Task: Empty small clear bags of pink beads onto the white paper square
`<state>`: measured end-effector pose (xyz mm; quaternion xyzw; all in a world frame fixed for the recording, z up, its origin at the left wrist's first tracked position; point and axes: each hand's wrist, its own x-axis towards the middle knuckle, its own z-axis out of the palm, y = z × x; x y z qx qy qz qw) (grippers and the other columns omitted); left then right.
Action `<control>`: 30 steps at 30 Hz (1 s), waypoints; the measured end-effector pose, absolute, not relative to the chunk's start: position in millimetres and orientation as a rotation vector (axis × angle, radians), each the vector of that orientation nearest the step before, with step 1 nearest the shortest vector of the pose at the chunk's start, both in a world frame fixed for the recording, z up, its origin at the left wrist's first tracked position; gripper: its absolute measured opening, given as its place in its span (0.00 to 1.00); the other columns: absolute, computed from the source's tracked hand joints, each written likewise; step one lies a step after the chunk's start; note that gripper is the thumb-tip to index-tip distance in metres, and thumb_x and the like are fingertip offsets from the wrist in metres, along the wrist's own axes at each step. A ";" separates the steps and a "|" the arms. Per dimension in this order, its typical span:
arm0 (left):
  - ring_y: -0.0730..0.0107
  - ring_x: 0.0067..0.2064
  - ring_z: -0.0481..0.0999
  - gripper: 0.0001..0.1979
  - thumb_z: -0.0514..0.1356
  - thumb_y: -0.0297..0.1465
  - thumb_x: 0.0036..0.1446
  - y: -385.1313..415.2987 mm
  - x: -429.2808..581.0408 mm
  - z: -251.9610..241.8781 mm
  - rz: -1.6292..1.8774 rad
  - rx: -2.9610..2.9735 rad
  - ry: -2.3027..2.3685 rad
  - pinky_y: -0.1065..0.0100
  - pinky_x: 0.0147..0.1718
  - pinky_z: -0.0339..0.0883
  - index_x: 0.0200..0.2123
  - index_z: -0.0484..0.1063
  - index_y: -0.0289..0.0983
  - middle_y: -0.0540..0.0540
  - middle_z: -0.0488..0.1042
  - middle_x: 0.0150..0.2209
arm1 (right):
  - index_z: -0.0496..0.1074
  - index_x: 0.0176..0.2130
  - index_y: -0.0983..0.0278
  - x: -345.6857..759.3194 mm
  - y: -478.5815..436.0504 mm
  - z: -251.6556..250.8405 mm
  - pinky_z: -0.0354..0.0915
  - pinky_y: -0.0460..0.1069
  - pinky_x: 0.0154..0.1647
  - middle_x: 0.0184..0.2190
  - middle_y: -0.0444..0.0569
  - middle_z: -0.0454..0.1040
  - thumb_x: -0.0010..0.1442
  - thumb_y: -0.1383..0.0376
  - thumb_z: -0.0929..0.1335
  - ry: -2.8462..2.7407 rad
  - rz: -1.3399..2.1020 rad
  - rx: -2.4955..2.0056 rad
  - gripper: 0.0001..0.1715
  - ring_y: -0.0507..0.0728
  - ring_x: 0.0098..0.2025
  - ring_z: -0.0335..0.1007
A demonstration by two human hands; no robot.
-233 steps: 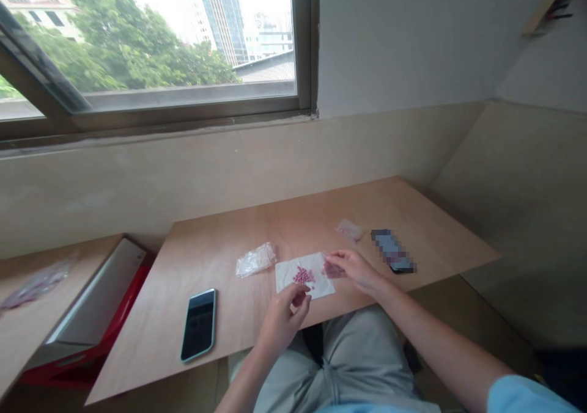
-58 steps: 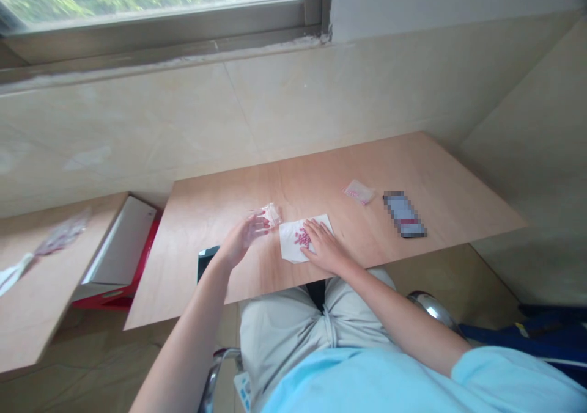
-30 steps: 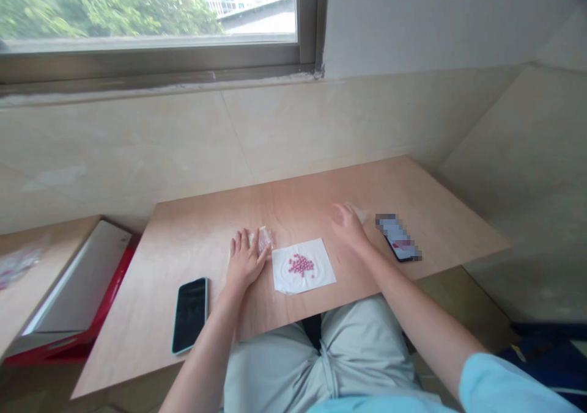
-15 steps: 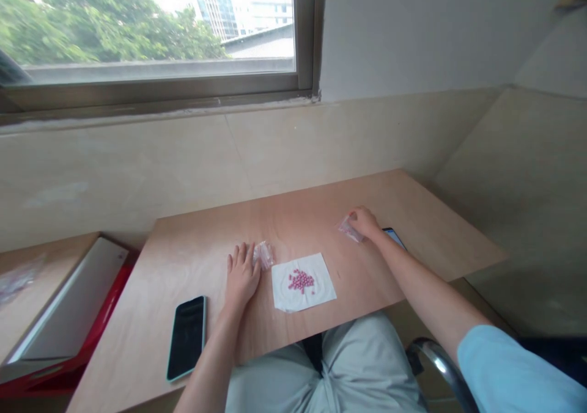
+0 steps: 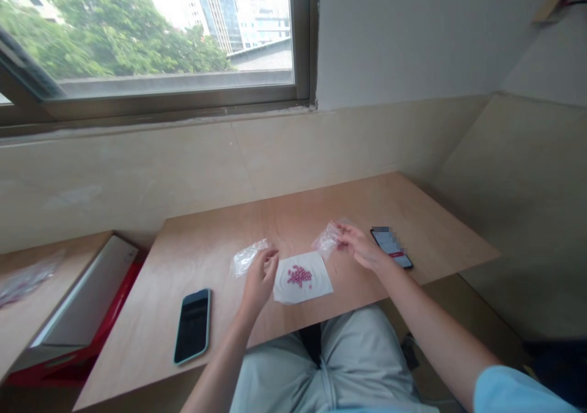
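My right hand [image 5: 360, 246] grips a clear plastic bag [image 5: 327, 239] by its edge, above the table to the upper right of a white paper sheet. A small heap of pink beads or pellets [image 5: 299, 276] lies on that white sheet [image 5: 323, 281]. Just left of the sheet is my left hand [image 5: 262, 274], its fingers curled and the tips pressed together. Whether something small is pinched there I cannot make out. Behind the left hand, more clear plastic bags [image 5: 247, 258] rest on the wooden table.
A dark-screened phone [image 5: 192, 326] lies at the table's left front, and another phone with a lit screen [image 5: 392, 248] sits right of my right hand. On the neighbouring left surface is a plastic packet [image 5: 30, 281]. A window [image 5: 160, 34] and tiled wall stand behind the table [image 5: 220, 230].
My left hand has lifted from lying flat beside the bags, curled its fingers and moved right towards the sheet. My right hand has carried its bag left, closer to the sheet.
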<state>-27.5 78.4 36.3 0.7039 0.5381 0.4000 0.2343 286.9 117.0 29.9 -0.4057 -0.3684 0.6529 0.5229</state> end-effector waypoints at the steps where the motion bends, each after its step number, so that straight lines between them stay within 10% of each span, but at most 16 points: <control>1: 0.60 0.46 0.76 0.14 0.54 0.39 0.68 67.7 -16.3 42.8 1.089 1.856 1.439 0.61 0.46 0.69 0.47 0.73 0.39 0.42 0.76 0.46 | 0.74 0.46 0.62 272.6 104.0 29.3 0.72 0.49 0.40 0.38 0.46 0.76 0.49 0.65 0.77 -0.877 1.670 -0.926 0.23 0.52 0.35 0.73; 9: 0.73 0.28 0.68 0.18 0.60 0.46 0.62 -7.1 19.7 47.8 0.965 1.439 1.279 0.72 0.27 0.60 0.34 0.73 0.35 0.50 0.71 0.27 | 0.78 0.38 0.66 205.8 31.6 17.8 0.72 0.57 0.50 0.35 0.50 0.80 0.53 0.58 0.78 -0.912 1.950 -0.891 0.17 0.57 0.39 0.78; 30: 0.74 0.23 0.66 0.21 0.54 0.47 0.66 -11.3 15.8 17.9 0.832 1.261 1.153 0.73 0.24 0.60 0.28 0.65 0.37 0.52 0.66 0.22 | 0.78 0.36 0.68 198.8 18.5 8.7 0.67 0.49 0.39 0.30 0.49 0.79 0.57 0.52 0.75 -1.274 1.946 -0.903 0.20 0.54 0.33 0.74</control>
